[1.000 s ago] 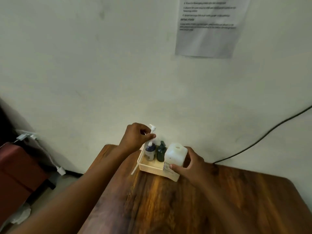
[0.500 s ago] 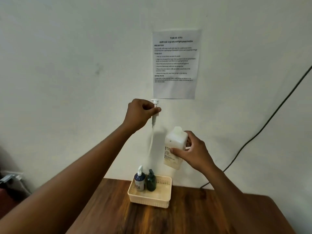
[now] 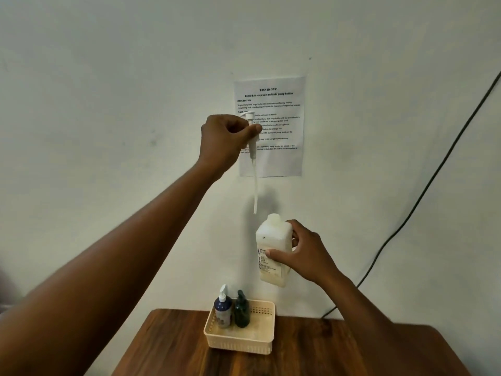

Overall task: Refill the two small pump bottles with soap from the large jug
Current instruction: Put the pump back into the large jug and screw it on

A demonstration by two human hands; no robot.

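I am pinching the white plastic pump head (image 3: 250, 131) in my left hand (image 3: 226, 142), its dip tube dangling clear above the open neck of the white square plastic jug (image 3: 272, 248), which my right hand (image 3: 303, 253) is gripping. Below, the blue small pump bottle (image 3: 222, 310) and dark green small pump bottle (image 3: 241, 312) are waiting in the cream basket (image 3: 241, 344); I am judging it best to park the dripping pump first.

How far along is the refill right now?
Done: the jug's pump is pulled clear, its tube hanging above the open neck. In hand: left hand holds the pump, right hand holds the jug aloft. Left: both small bottles, blue and green, sit capped in the basket; nothing poured.
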